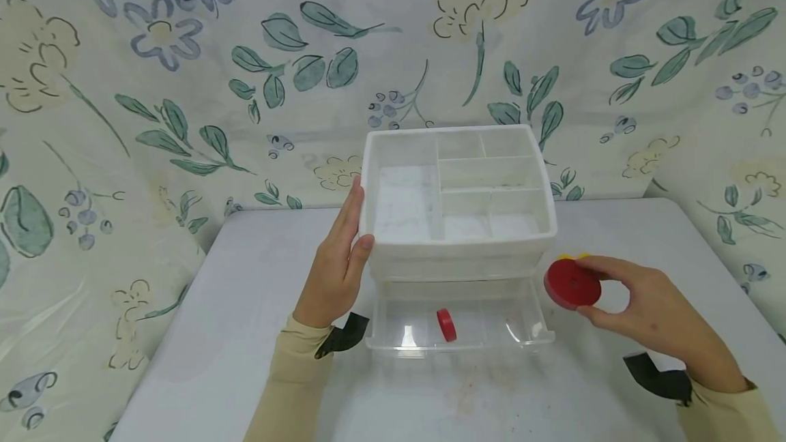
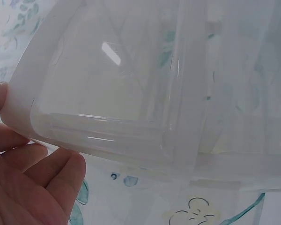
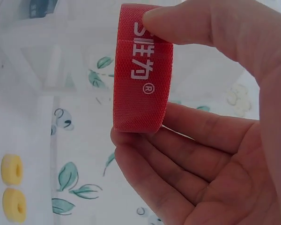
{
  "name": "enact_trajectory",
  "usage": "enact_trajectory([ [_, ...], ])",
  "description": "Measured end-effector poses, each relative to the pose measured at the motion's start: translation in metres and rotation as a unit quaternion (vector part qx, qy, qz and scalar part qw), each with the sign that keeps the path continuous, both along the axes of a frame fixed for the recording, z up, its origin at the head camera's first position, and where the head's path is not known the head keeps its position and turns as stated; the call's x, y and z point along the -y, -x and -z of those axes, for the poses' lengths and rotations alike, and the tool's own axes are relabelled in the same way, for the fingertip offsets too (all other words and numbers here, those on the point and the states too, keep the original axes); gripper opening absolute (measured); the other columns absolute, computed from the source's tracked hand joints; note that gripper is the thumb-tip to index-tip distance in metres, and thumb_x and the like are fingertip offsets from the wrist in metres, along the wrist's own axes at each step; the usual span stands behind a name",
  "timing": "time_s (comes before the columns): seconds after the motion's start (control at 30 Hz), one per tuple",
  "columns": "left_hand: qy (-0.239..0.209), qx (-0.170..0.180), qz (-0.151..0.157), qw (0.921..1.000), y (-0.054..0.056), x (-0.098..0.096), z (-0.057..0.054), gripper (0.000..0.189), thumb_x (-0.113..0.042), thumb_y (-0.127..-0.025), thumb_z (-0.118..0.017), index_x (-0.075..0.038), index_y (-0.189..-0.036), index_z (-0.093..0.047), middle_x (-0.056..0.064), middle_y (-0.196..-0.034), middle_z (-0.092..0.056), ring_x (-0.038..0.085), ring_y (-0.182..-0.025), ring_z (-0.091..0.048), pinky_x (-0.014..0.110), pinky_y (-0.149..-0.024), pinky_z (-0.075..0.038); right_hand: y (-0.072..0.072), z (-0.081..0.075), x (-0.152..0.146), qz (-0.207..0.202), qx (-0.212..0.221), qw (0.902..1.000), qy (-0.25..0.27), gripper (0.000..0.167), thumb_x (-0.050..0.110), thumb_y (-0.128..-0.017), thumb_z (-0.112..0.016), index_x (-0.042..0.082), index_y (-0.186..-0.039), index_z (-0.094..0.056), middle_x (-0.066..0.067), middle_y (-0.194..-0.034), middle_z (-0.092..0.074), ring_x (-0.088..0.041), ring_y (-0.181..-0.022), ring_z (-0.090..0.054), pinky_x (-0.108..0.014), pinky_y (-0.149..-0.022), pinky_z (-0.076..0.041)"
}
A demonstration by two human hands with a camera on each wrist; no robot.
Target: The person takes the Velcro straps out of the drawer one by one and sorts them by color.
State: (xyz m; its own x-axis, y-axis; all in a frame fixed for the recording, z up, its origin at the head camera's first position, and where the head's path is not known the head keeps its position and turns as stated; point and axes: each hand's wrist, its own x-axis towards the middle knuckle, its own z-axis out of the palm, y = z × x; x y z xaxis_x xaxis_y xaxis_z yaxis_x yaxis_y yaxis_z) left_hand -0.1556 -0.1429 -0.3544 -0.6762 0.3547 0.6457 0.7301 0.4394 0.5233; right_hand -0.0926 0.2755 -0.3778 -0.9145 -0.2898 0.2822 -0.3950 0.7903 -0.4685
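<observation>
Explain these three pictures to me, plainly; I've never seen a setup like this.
There is no machine here, just a person's bare hands. The widest picture is from a camera worn on the head; the other two come from one camera on each wrist.

On the white table stands a white organizer, compartments on top, with a clear drawer pulled out below. A small red piece lies in the drawer.

The left hand touches the organizer's side. The right hand pinches a round red roll with white lettering on its edge. Two yellow rings lie on the table nearby.
</observation>
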Motion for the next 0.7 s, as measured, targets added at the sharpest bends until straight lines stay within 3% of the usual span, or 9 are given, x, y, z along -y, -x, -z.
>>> enact_trajectory([
  [0.27,0.002,0.003,-0.003,1.0000,-0.002,-0.001,-0.002,0.067,-0.044,-0.109,-0.034,-0.006,-0.161,-0.016,0.013,-0.167,-0.015,0.025,-0.153,-0.017,0.036,-0.123,-0.019,0.009,0.010,-0.004,0.000,0.016,0.9998,-0.007,0.065,0.018,-0.072,-0.092,0.001,-0.128,-0.064,-0.014,-0.114,-0.070,-0.031,-0.098,-0.066,-0.039,-0.072,-0.061],
  [0.43,0.002,0.003,-0.004,1.0000,-0.001,-0.001,-0.002,0.067,-0.044,-0.109,-0.034,-0.007,-0.161,-0.016,0.013,-0.167,-0.015,0.025,-0.153,-0.017,0.036,-0.123,-0.019,0.015,0.015,-0.006,-0.003,0.054,0.9985,-0.003,0.065,0.019,-0.075,-0.090,-0.001,-0.129,-0.061,-0.018,-0.117,-0.069,-0.036,-0.102,-0.066,-0.048,-0.077,-0.061],
  [0.7,0.002,0.006,-0.005,1.0000,-0.001,0.000,0.000,0.067,-0.044,-0.109,-0.035,-0.006,-0.161,-0.016,0.013,-0.167,-0.016,0.025,-0.153,-0.018,0.036,-0.122,-0.020,0.023,0.025,-0.007,-0.002,0.122,0.9925,0.000,0.066,0.020,-0.077,-0.089,-0.003,-0.132,-0.060,-0.021,-0.123,-0.066,-0.041,-0.110,-0.063,-0.049,-0.083,-0.059],
])
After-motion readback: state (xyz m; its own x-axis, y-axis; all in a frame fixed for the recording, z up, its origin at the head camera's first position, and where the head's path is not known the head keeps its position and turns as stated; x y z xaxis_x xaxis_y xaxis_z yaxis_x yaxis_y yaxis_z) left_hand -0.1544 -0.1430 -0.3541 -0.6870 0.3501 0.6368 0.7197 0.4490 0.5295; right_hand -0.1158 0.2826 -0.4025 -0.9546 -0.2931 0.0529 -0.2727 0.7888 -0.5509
